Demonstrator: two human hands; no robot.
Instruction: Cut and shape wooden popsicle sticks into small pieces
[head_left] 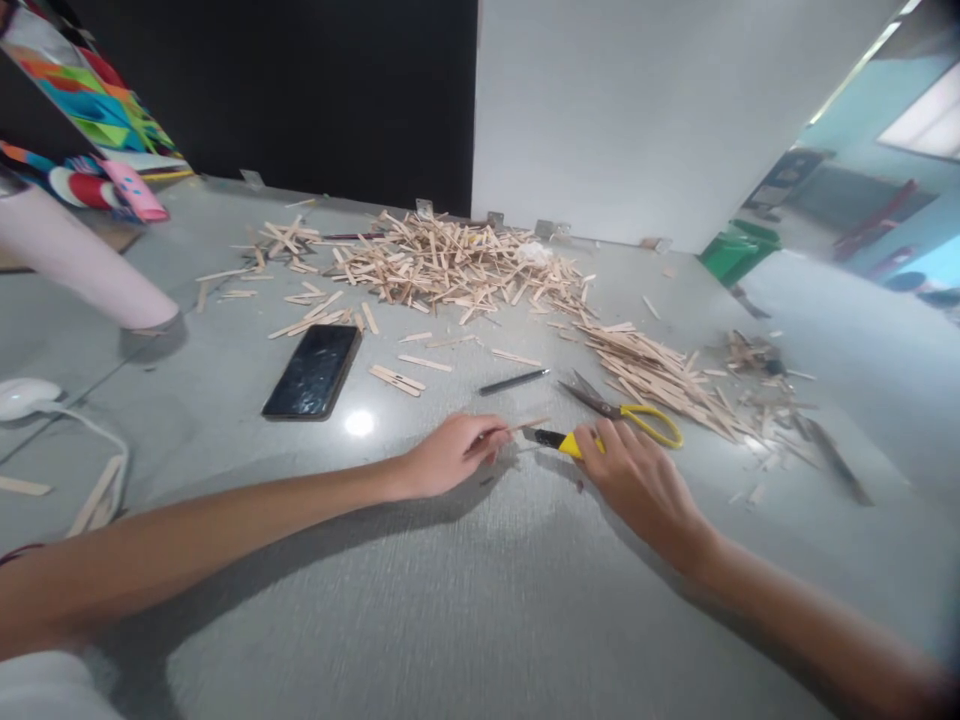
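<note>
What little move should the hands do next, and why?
I'd probably have the left hand ease its fingers back a bit, because the yellow cutter in the right hand points its blade toward them, close to the thin wooden stick they pinch.

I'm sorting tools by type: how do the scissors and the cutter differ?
The scissors lie on the table; the cutter is in the right hand. The scissors show a looped handle; the cutter's visible body is straight. Both have yellow and dark parts.
</note>
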